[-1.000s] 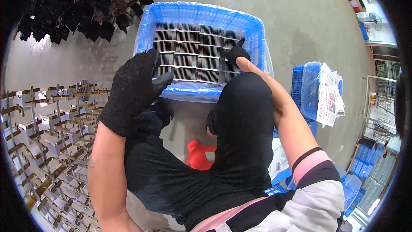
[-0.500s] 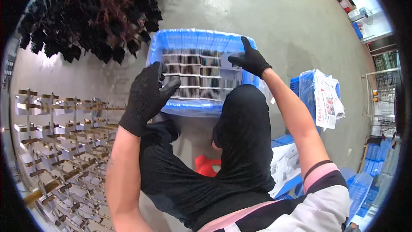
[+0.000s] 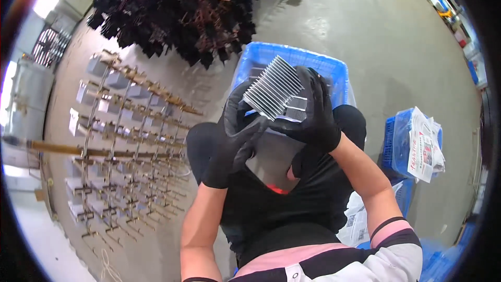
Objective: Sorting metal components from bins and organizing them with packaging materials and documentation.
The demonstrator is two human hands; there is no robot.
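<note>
A silver finned heat sink point(image 3: 274, 87) is held up above a blue plastic basket point(image 3: 297, 49), its row of thin fins facing up and tilted. My left hand point(image 3: 235, 125), in a black glove, is closed around its left and lower side. Closed at the right side is my right hand point(image 3: 315, 117), also gloved in black, its thumb reaching under the lower corner. More finned metal point(image 3: 296, 108) shows between the heat sink and my right hand; whether it is held or lies in the basket I cannot tell. My hands hide most of the basket's inside.
At the left stands a metal rack point(image 3: 112, 120) with rows of hooks carrying grey pieces. Dark parts hang in a dense cluster point(image 3: 172, 10) at the upper left. Blue crates with newspaper point(image 3: 425, 146) on top stand at the right. My knees flank the basket.
Both hands came together from the basket's two sides and now hold a heat sink raised above it. The view has turned left, showing more of the hook rack.
</note>
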